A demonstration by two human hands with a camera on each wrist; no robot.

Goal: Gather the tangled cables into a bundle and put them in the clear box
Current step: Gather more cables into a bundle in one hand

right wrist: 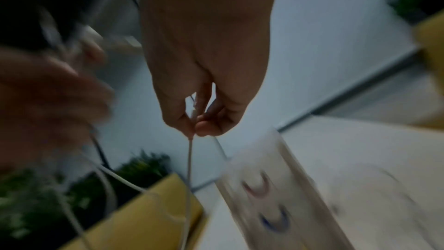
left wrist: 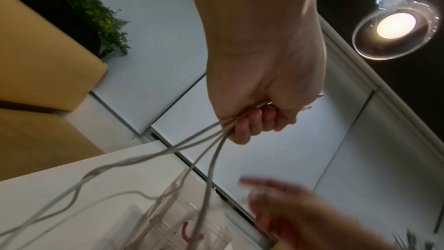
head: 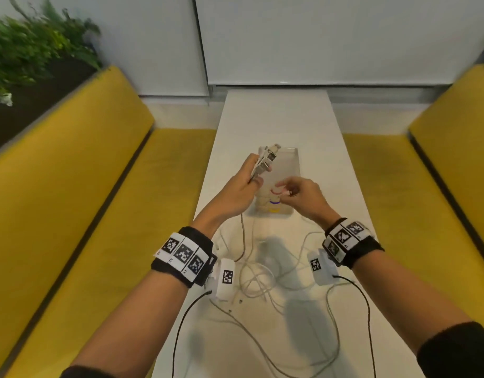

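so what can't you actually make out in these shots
- Exact count of cables: head view, strands overlap in the tangle on the table.
- Clear box contents: head view, both hands cover it; only coloured rings show.
- Right hand plug type: right wrist view, blurred and dark.
- Left hand plug ends: left wrist view, hidden behind the palm.

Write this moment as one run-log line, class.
left hand: grips cable ends | right hand: pinches one cable end | clear box: no cables inside | loose cables: on table
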